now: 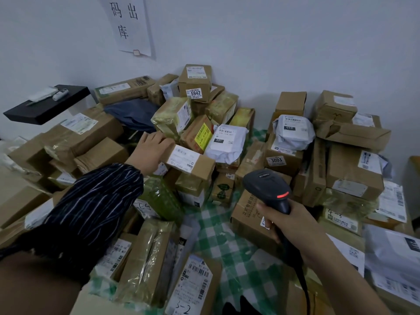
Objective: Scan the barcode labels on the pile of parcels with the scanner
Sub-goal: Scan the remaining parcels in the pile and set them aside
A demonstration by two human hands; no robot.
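Hands: two are counted, the left hand (151, 151) at centre left and the right hand (286, 221) at lower right.
Scanners: one scanner (267, 189) is recorded, gripped by the right hand.
Boxes in hand: one labelled box (189, 159) is held by the left hand.
Cardboard boxes (354, 171): well over twenty are seen; an exact count cannot be made, as many are overlapped.
White bag parcels (227, 144): two are noted at centre.
Dark blue bags (134, 117): one.
Yellow labels (203, 135): one.
Large-number tags: two, "5942" tag (195, 93) and "3003" tag (276, 160).
Wall notices (130, 26): one, upper left.
Black shelves (47, 105): one, left.
Checked cloths (227, 235): one.
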